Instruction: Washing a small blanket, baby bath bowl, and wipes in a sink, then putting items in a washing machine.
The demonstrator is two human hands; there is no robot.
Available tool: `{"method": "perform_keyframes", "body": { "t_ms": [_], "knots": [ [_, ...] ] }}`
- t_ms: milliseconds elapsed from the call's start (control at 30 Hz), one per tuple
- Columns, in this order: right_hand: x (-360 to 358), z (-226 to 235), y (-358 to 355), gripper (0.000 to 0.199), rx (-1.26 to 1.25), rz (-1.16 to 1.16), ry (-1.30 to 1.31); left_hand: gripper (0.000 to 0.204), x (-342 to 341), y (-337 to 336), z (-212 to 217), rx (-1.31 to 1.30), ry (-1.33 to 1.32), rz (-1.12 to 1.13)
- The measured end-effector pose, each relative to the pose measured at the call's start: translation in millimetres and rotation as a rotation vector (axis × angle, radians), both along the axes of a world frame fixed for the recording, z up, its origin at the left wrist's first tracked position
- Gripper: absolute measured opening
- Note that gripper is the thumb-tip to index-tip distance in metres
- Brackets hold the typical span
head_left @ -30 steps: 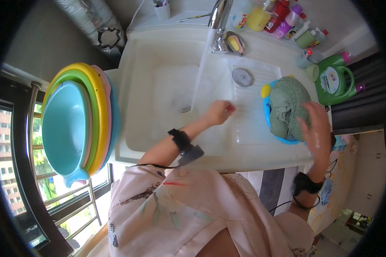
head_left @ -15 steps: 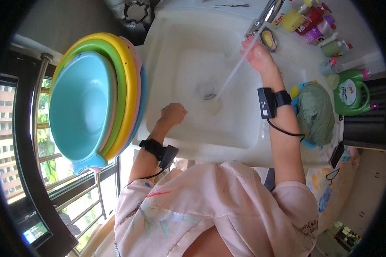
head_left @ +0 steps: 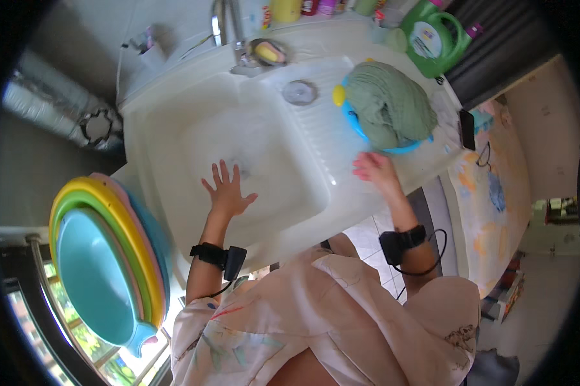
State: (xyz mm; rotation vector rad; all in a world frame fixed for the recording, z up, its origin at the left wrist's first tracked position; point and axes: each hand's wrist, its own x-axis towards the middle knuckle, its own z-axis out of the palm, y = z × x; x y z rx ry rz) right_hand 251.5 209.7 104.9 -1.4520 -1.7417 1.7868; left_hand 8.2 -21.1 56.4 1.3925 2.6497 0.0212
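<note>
Over the white sink (head_left: 174,186), my left hand (head_left: 224,192) is open, palm down with its fingers spread, near the drain (head_left: 238,168). My right hand (head_left: 375,172) is beside the sink's ridged side board (head_left: 316,138), just in front of a blue basin (head_left: 354,122). Its fingers look loosely apart and slightly blurred, and nothing shows in them. A bunched grey-green cloth (head_left: 393,103) fills that basin. The chrome tap (head_left: 238,48) stands at the sink's back edge, and I make out no clear water stream below it.
Nested colourful basins (head_left: 97,276) lean at the left by the window. A soap dish (head_left: 267,51) sits by the tap, with a grey round disc (head_left: 299,92) on the side board. A green jug (head_left: 431,40) stands at the back right; a dark phone (head_left: 467,128) lies on the right edge.
My view has turned right. My right hand has left the tap and come down near the blue basin. The water stream no longer shows. My left hand has gone from curled to spread.
</note>
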Motion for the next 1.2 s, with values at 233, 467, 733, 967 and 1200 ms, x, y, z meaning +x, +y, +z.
{"method": "perform_keyframes", "body": {
  "t_ms": [233,467,733,967,1200],
  "knots": [
    [77.6,-10.5,77.0,0.035,-0.372,-0.367,0.639,0.058,44.0,52.0,6.6,0.100,-0.191,-0.062],
    [77.2,-28.9,118.1,0.015,-0.524,-0.077,0.693,0.045,90.1,82.6,-9.2,0.378,-0.113,0.001],
    [85.5,-16.9,120.1,0.009,-0.690,-0.216,0.567,0.019,150.2,94.7,40.4,0.714,-0.041,0.175],
    [158.7,11.2,87.2,0.007,-0.549,-0.229,0.497,0.034,189.8,101.4,47.1,0.476,0.348,0.225],
    [284.2,16.9,49.2,0.013,-0.616,-0.434,0.516,0.060,191.6,113.0,42.8,0.327,0.336,0.135]
  ]
}}
